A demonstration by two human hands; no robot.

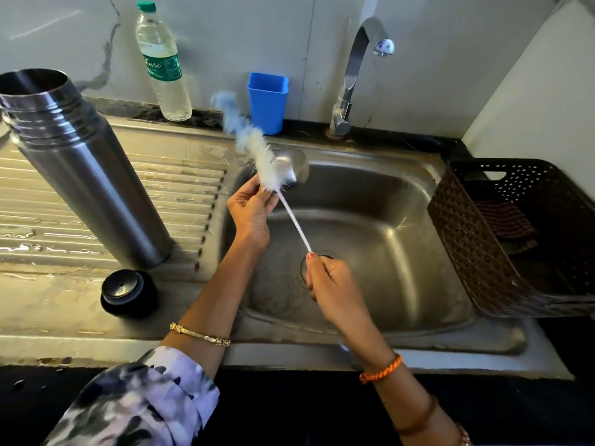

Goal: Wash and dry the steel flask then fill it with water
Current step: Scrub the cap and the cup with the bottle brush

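Note:
The steel flask [87, 169] stands open and upright on the ribbed drainboard at the left. Its black stopper [128, 292] lies in front of it, and a steel cap [294, 169] rests in the sink's far left corner. Over the sink basin [402, 226] I hold a white bottle brush [257, 149] slanted up to the left. My right hand [325, 278] grips the twisted wire handle low down. My left hand [251, 207] pinches the base of the bristles. The brush tip is blurred.
A tap [354, 69] stands behind the sink, with no water running. A blue plastic cup [268, 103] and a clear water bottle [162, 62] stand along the back wall. A brown woven basket [515, 236] with a cloth inside sits at the right.

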